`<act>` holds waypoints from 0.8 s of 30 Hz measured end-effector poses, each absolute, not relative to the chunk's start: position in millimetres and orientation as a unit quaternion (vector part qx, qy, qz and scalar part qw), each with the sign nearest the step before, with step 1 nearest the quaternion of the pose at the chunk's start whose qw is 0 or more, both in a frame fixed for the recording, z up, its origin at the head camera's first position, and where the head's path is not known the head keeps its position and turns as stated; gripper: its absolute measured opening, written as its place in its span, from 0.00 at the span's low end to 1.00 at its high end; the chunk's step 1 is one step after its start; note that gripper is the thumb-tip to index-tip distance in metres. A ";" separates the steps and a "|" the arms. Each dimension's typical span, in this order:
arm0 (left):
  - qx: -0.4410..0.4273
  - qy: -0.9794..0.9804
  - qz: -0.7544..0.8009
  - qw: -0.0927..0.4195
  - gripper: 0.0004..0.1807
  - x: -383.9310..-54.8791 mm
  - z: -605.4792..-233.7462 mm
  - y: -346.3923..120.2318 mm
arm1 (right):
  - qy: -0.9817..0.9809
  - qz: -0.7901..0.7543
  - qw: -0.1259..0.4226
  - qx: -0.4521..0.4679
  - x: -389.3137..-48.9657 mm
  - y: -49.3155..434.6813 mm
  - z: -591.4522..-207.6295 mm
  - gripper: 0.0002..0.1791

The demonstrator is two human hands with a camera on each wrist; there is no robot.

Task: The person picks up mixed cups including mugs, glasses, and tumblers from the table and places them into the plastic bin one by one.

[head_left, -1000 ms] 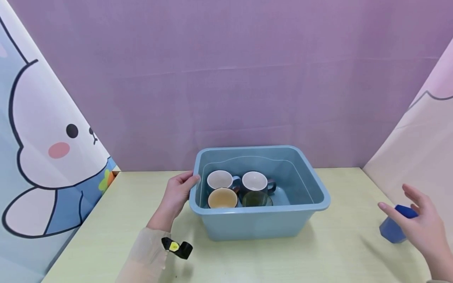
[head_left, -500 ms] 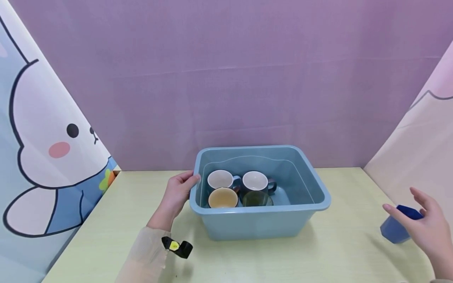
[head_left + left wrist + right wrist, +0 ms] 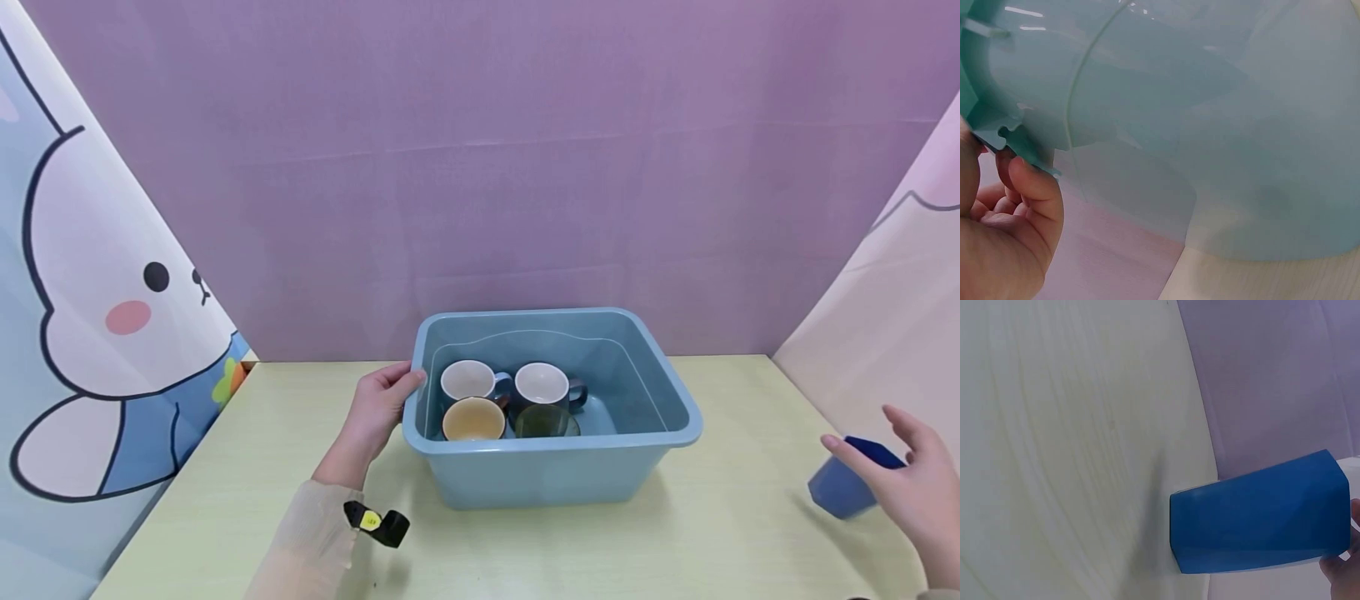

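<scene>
My left hand (image 3: 382, 402) holds the left rim of a blue-grey plastic tub (image 3: 536, 475), with the thumb over the rim. In the left wrist view its fingers are curled at the tub's edge. Inside the tub stand a light-blue-handled mug (image 3: 468, 379), a dark mug with a white inside (image 3: 542, 384), a mug with a cream inside (image 3: 474, 419) and a dark green glass cup (image 3: 542, 422). My right hand (image 3: 911, 483) is at the upper end of a faceted blue cup (image 3: 838, 487), thumb and fingers spread apart. Contact there is hard to tell.
The pale wooden table (image 3: 247, 492) carries the tub in the middle and the blue cup at the right. A purple cloth (image 3: 480, 167) hangs behind. A rabbit-print sheet (image 3: 97, 333) rises at the left and a pale one (image 3: 892, 333) at the right.
My right hand has shifted to the right and slightly down, so more of the blue cup shows. My left hand keeps its hold on the tub.
</scene>
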State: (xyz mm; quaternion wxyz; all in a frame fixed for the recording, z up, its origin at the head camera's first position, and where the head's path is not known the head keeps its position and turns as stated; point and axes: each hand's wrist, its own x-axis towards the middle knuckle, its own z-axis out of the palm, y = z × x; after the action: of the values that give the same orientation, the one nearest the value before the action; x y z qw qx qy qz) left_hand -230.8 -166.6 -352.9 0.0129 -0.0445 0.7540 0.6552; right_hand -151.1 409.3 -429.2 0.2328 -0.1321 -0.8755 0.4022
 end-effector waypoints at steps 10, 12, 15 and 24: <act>-0.046 0.755 0.654 0.014 0.22 -230.7 -352.8 -167.2 | -0.876 0.411 0.194 -0.161 -150.5 417.1 -438.1 0.49; -0.046 0.755 0.654 0.013 0.22 -230.6 -352.7 -167.3 | -0.876 0.413 0.182 -0.171 -150.5 417.6 -437.7 0.49; -0.045 0.756 0.653 0.014 0.22 -230.1 -352.4 -167.4 | -0.877 0.409 0.165 -0.191 -151.4 418.1 -436.0 0.50; -0.048 0.755 0.654 0.015 0.22 -229.5 -351.9 -167.0 | -0.880 0.401 0.137 -0.214 -153.0 421.9 -439.0 0.51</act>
State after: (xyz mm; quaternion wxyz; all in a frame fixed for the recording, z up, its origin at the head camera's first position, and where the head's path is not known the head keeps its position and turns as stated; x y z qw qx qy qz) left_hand -229.5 -167.0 -351.9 0.0151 -0.0478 0.7552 0.6536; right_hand -153.0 421.9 -439.0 0.1365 -0.2136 -0.8803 0.4010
